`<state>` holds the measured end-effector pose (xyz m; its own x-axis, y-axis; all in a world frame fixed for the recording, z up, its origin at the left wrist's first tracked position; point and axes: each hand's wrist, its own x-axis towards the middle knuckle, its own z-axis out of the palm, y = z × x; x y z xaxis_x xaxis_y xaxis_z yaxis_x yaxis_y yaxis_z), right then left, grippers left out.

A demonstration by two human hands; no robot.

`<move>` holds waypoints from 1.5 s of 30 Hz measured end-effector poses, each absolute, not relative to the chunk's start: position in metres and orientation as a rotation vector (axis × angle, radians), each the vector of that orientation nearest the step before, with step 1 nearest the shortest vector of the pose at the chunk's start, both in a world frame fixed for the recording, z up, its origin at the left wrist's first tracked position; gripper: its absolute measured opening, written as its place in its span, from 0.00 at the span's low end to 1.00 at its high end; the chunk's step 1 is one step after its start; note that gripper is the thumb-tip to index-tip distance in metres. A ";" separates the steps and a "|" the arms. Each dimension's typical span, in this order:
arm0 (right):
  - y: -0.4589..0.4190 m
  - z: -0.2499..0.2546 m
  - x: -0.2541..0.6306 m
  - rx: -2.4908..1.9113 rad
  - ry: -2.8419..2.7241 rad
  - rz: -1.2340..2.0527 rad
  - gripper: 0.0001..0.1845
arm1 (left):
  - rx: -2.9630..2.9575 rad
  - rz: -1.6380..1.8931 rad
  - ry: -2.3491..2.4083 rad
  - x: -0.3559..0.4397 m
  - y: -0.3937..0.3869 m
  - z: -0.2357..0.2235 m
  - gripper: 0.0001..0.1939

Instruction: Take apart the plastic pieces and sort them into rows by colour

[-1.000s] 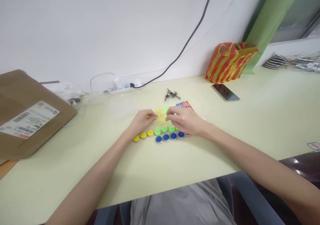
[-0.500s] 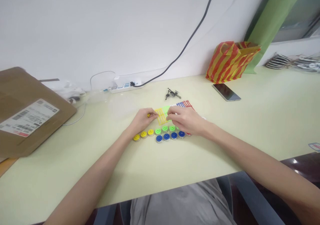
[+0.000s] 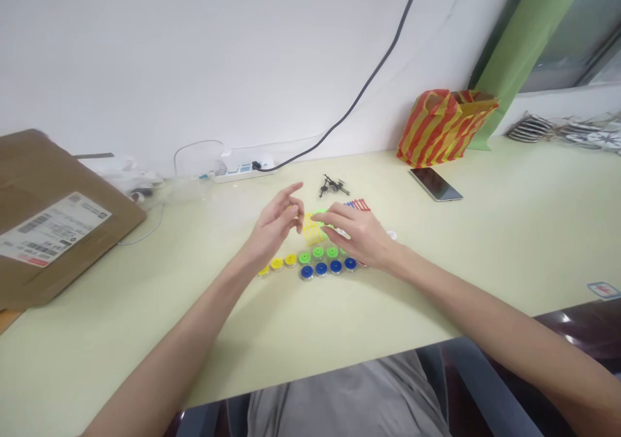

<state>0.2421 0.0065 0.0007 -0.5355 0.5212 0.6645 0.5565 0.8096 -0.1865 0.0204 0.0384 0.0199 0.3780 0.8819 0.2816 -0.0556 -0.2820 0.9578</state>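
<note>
My left hand is raised over the table with its index finger stretched out and the other fingers loosely bent. I see nothing in it. Close by on the right, my right hand hovers with thumb and fingers apart, partly covering the small parts. Between the hands lies a yellow grid-like plastic piece. Red toothed strips show behind my right hand. In front are wheel-like discs with clear bases: yellow discs, green discs and blue discs.
A small black plastic part lies behind the pieces. A phone and a striped bag are at the back right. A cardboard box stands at left. A power strip with a black cable sits by the wall.
My left hand has let go of its pinch by the yellow pieces, risen and spread its fingers. My right hand's thumb and fingers have parted slightly.
</note>
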 end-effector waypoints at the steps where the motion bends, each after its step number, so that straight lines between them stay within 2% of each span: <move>1: 0.004 0.001 0.239 -0.804 -2.210 -0.043 0.16 | 1.544 1.102 0.727 0.025 0.032 0.020 0.28; 12: -0.004 -0.006 0.218 -0.767 -2.140 0.181 0.12 | 1.407 0.879 0.659 0.027 0.005 0.011 0.41; 15: -0.003 -0.006 0.221 -0.755 -2.161 0.160 0.15 | 1.447 0.875 0.665 0.026 0.005 0.016 0.37; 19: -0.002 -0.002 0.230 -0.787 -2.175 0.058 0.18 | 1.625 1.049 0.821 0.014 0.013 0.031 0.23; 21: 0.000 -0.001 0.234 -0.808 -2.159 0.026 0.18 | 1.688 1.123 0.922 -0.001 0.020 0.038 0.19; 25: 0.006 -0.004 0.239 -0.771 -2.143 0.020 0.18 | 1.774 1.148 1.079 -0.046 0.022 0.039 0.22; 35: 0.003 -0.007 0.238 -0.639 -2.243 -0.077 0.15 | 2.113 0.664 1.456 -0.122 -0.039 -0.005 0.18; 41: 0.003 -0.004 0.240 -0.632 -2.248 -0.098 0.15 | 2.181 0.754 1.681 -0.132 -0.041 -0.014 0.17; 45: 0.005 -0.005 0.241 -0.636 -2.226 -0.119 0.14 | 2.041 0.810 1.778 -0.141 -0.044 -0.014 0.20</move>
